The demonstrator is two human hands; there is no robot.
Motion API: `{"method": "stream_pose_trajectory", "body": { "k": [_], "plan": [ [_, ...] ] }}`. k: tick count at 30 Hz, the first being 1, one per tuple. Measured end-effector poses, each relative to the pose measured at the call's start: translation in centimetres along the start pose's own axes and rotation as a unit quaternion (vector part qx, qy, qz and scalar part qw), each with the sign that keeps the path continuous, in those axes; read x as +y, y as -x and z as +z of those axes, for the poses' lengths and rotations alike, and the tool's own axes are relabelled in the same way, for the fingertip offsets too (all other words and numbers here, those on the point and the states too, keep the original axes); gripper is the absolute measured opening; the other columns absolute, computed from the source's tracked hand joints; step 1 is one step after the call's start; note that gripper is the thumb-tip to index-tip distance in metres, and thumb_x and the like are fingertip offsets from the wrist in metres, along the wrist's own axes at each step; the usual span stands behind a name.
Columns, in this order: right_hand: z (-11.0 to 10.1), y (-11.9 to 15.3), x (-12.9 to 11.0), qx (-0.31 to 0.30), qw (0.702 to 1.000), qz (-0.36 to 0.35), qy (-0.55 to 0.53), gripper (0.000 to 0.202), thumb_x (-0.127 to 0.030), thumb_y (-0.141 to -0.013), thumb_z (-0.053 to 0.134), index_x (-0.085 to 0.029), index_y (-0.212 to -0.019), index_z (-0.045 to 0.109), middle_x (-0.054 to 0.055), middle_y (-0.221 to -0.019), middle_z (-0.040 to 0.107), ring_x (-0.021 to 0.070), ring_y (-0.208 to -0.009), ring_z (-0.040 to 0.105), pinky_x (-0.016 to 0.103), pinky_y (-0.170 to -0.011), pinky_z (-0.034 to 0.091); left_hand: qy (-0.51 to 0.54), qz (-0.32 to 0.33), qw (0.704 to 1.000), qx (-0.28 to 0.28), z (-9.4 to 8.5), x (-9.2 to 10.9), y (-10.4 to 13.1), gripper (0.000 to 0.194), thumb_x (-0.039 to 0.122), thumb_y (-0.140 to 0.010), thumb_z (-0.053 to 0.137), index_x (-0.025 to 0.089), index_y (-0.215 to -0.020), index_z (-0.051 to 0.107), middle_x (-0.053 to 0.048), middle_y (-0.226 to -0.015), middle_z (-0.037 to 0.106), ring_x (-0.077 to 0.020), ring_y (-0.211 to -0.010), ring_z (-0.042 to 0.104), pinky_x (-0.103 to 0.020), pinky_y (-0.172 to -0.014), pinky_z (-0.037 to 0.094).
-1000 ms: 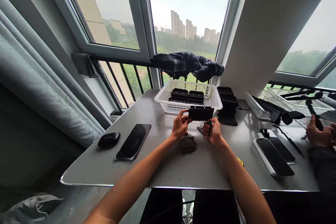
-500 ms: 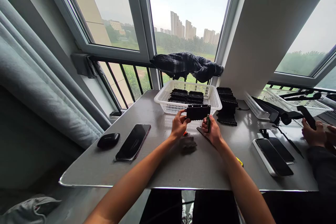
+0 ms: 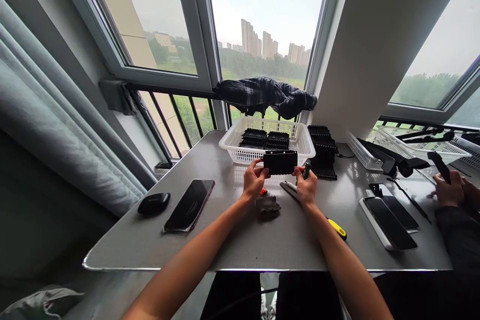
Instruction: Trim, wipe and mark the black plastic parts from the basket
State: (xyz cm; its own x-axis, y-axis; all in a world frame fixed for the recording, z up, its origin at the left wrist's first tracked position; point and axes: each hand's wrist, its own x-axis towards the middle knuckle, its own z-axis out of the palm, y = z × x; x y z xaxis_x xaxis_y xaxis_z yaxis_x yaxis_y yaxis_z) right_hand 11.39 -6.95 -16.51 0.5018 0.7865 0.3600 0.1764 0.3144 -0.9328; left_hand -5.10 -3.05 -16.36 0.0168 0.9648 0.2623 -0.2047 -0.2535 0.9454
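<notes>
A flat black rectangular plastic part with a notched edge (image 3: 280, 163) is held up in front of the basket. My left hand (image 3: 255, 181) pinches its left end between thumb and fingers. At the other end, my right hand (image 3: 305, 189) grips the part and also keeps a small dark green object (image 3: 307, 170) in its fingers; its kind is unclear. White perforated basket (image 3: 229, 148) stands just behind, with similar black parts (image 3: 255, 136) inside. Below my hands lie a crumpled grey-brown piece (image 3: 267, 207), a small orange-red item (image 3: 263, 191) and a white pen-like stick (image 3: 290, 186).
More black parts (image 3: 324, 155) are stacked right of the basket. A yellow-handled tool (image 3: 337, 229) rests by my right forearm. Phones (image 3: 189, 205) (image 3: 390, 222) and a black case (image 3: 153, 203) lie on the table. At right, a co-worker's hand (image 3: 449, 189) holds a black piece.
My right hand has turned and now grips the black part's right end, with the green object tilted outward. The white stick and yellow-handled tool show more.
</notes>
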Motion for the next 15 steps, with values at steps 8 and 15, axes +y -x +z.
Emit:
{"method": "stream_pose_trajectory", "body": {
  "k": [8, 15],
  "plan": [
    [-0.2, -0.3, 0.0, -0.002, 0.999, -0.022, 0.025, 0.039, -0.057, -0.081, 0.058, -0.018, -0.074, 0.058, -0.001, -0.059, 0.058, 0.0140, -0.054, 0.051, 0.026, -0.054, 0.041, -0.009, 0.004, 1.000, 0.005, -0.1, -0.4, -0.1, 0.040, 0.030, -0.074, 0.068, 0.016, -0.109, 0.054, -0.004, -0.076, 0.073, -0.0199, -0.071, 0.070, -0.037, -0.068, 0.061],
    [-1.5, -0.8, 0.4, -0.001, 0.956, -0.020, 0.293, 0.033, -0.040, -0.096, 0.037, -0.015, -0.107, 0.055, 0.011, -0.092, 0.066, 0.0222, -0.079, 0.062, 0.029, -0.066, 0.044, -0.086, 0.040, 0.993, 0.071, -0.4, -0.8, -0.2, 0.035, 0.025, -0.078, 0.063, 0.017, -0.111, 0.056, -0.006, -0.083, 0.074, -0.0205, -0.075, 0.071, -0.036, -0.073, 0.059]
  ]
}}
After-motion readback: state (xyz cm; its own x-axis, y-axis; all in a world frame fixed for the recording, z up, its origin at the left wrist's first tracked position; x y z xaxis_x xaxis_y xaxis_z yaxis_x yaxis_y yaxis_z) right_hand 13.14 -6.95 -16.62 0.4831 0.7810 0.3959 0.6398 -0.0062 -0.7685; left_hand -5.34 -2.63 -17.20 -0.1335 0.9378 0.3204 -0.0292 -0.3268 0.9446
